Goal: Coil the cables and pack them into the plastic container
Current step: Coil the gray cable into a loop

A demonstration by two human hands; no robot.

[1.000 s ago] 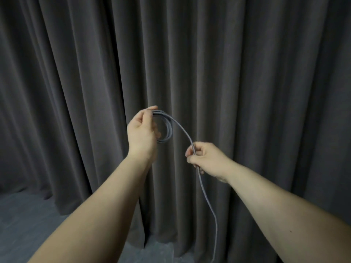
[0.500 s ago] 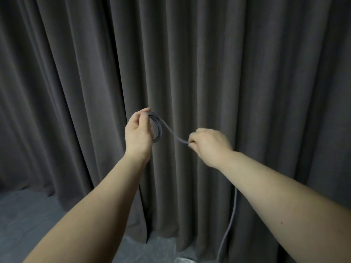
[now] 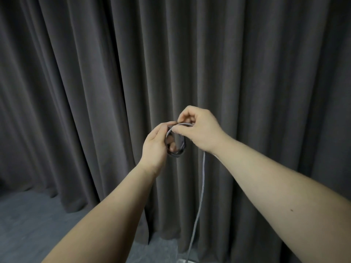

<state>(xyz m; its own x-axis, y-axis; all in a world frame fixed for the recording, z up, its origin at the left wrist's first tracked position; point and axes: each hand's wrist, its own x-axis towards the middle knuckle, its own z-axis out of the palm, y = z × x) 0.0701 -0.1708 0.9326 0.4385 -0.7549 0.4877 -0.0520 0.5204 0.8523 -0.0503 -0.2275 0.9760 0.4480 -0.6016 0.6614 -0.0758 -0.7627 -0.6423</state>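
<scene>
Cable (image 3: 202, 179), coiled, both hands gripping

Under your arms you have a grey carpeted floor (image 3: 28, 221). The dark curtain's (image 3: 95, 92) hem rests along it, and a pale object (image 3: 187, 261), cut off by the bottom edge, sits on it.

Grey braided cable (image 3: 202, 179), partly coiled, tail hanging.
</scene>
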